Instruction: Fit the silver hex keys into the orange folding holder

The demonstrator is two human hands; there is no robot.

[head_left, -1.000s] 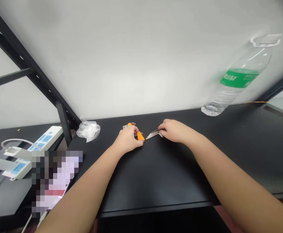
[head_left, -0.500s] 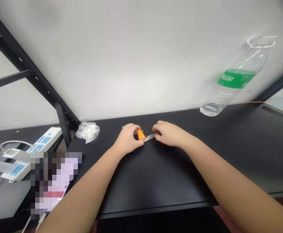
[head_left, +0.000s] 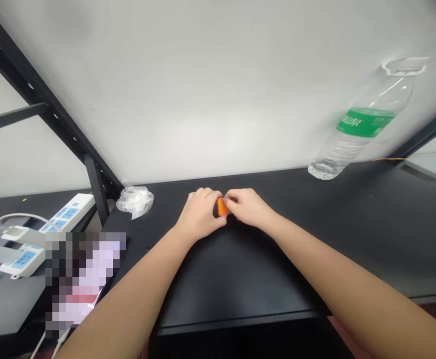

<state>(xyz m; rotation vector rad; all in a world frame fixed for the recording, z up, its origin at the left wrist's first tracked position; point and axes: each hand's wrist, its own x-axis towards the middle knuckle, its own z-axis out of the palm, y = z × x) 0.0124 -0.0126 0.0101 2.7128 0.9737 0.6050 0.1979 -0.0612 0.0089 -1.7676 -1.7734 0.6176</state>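
On the black table (head_left: 240, 269), near the white wall, my left hand (head_left: 199, 214) is closed over an orange holder (head_left: 222, 206) of metal hex keys. Only a small orange end of the holder shows between my hands. My right hand (head_left: 248, 207) is closed against that end from the right, fingers pinched together. The metal keys it was gripping are hidden under its fingers.
A crumpled clear plastic bag (head_left: 134, 201) lies left of my hands. A clear water bottle (head_left: 360, 124) with a green label stands at the back right. White power strips (head_left: 42, 234) with cables lie on the lower surface at left, beside a black frame post (head_left: 96, 189).
My right hand has slid left with the loose metal keys until it meets the orange holder. The keys, visible before, are now covered by the hands. My left hand has barely moved.
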